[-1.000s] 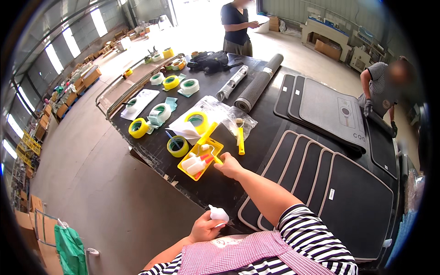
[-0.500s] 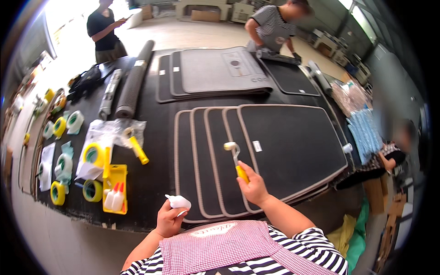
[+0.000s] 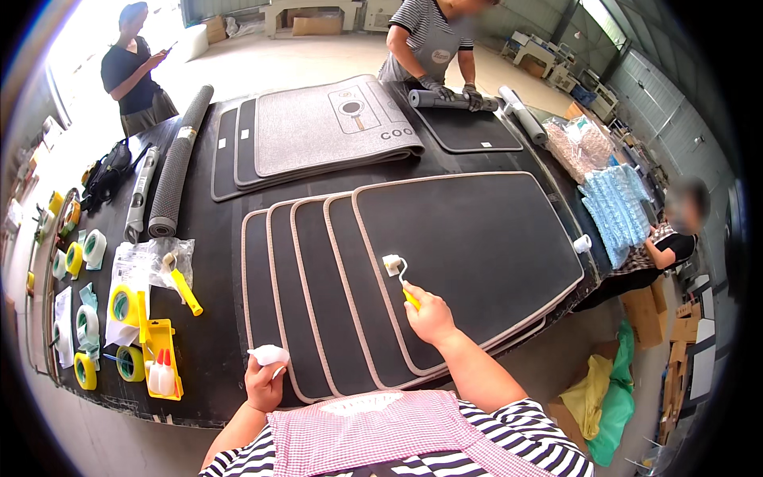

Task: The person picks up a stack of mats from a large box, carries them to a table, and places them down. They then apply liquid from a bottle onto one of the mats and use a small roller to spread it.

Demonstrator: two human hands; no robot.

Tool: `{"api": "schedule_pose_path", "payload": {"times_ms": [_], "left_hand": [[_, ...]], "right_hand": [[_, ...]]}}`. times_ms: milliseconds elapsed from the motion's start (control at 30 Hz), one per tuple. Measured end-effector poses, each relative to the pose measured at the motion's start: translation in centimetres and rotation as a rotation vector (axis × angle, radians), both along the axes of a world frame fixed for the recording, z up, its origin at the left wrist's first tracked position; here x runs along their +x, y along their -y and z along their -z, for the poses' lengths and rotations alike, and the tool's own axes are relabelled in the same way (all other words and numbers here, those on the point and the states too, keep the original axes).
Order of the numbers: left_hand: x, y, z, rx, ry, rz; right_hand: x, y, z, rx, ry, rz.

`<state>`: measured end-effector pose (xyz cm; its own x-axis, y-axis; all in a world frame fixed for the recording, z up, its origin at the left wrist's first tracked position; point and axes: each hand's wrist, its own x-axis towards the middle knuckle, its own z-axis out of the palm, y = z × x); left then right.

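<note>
Head view: right hand [image 3: 429,316] outstretched, fingers around small roller [image 3: 400,276].

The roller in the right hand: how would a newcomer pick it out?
Start at the fanned stack of dark mats with beige edging mid-table. On the top mat, the right hand grips a small roller: white head, wire neck, yellow handle. A second yellow-handled roller lies unheld left, among the tape rolls.

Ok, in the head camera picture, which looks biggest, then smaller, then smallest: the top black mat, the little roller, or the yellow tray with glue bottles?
Largest to smallest, as they look:
1. top black mat
2. yellow tray
3. little roller, held in the right hand
</note>
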<state>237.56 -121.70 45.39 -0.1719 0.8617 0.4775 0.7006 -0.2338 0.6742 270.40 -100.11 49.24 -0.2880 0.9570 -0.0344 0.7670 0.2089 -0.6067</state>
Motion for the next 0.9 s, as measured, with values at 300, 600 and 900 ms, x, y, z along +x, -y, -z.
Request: {"api": "schedule_pose_path", "payload": {"times_ms": [300, 600, 900], "left_hand": [[0.7, -0.5, -0.2, -0.028, 0.016, -0.045], [0.8, -0.8, -0.3, 0.001, -0.004, -0.034], [1.0, -0.3, -0.2, 0.002, -0.008, -0.103]], "right_hand": [[-0.6, -2.9, -0.9, -0.15, -0.013, -0.007], [0.4, -2.4, -1.0, -0.105, -0.055, -0.009], [2.3, 0.9, 0.2, -0.135, -0.13, 0.009]]}}
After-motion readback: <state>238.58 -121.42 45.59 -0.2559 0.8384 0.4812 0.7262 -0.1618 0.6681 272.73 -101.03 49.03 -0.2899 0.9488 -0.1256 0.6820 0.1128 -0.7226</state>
